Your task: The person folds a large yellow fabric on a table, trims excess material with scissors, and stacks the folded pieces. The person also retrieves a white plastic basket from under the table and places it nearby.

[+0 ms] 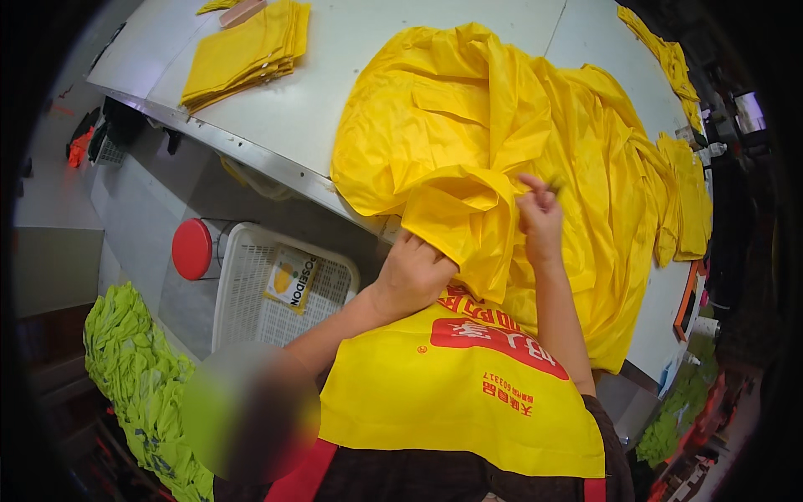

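Observation:
A large yellow garment [577, 159] of thin, crinkled cloth lies heaped over the table and hangs past its near edge. A flap like a pocket's shows on its far left part. My left hand [414, 272] is closed on an edge of this cloth at the near side, with the fingertips partly hidden in the fold. To its right, my right hand [542, 219] is raised just over the garment with curled fingers. At its fingertips is a small, dark, blurred thing that I cannot make out. A yellow apron with red print [468, 410] covers my front.
A stack of folded yellow cloth [251, 54] lies on the white table [293, 125] at the far left. Below the edge stand a white plastic basket [227, 293] and a red round stool [192, 249]. Green cloth [134, 376] is heaped at left; more yellow pieces [687, 197] lie right.

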Motion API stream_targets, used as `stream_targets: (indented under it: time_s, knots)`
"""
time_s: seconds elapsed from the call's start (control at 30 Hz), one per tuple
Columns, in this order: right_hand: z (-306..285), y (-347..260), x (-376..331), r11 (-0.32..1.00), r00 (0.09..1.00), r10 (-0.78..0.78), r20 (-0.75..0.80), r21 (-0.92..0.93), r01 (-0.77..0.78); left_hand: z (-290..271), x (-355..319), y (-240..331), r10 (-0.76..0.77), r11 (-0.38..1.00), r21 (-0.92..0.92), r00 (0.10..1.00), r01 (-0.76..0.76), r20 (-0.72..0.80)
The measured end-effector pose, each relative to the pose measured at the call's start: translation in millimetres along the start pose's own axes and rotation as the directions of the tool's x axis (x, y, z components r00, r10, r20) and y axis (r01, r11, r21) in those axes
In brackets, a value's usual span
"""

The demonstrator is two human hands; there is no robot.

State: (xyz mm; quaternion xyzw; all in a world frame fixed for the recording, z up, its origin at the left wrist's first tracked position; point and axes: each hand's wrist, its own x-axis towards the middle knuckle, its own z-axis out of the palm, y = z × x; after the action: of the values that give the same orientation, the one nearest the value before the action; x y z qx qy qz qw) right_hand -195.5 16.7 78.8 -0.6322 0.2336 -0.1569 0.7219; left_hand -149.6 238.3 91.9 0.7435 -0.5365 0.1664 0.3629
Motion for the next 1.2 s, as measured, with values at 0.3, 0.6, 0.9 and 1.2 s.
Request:
stream_targets:
  time_s: [0.3, 0.6, 0.9, 1.2]
  knots:
    - [52.2, -82.9, -35.6, 0.935, 0.91, 0.006, 0.414, -0.325, 0.142, 10.7, 4.2, 0.9, 0.059, 0.998, -0.039, 0.996, -0.056, 0.062]
    - [58.7, -66.4, -40.3, 0.988, 0.909, 0.139, 0.392, -0.119, -0.099, 24.3, 4.6, -4.5, 0.081, 0.986, -0.158, 0.983, -0.055, 0.166]
    - [44.7, -39.4, -38.2, 0.986, 0.996, -0.062, -0.058, 0.15, 0.07, 127.1, 9.5, -21.1, -0.135, 0.99, 0.027, 0.893, 0.137, 0.429]
    - [-72.5, 8.8, -113.2, 0.987, 0.822, 0.086, -0.562, 0.163, 0.009, 184.7, 55.2, -134.7, -0.383, 0.902, 0.382, 0.78, 0.201, 0.495]
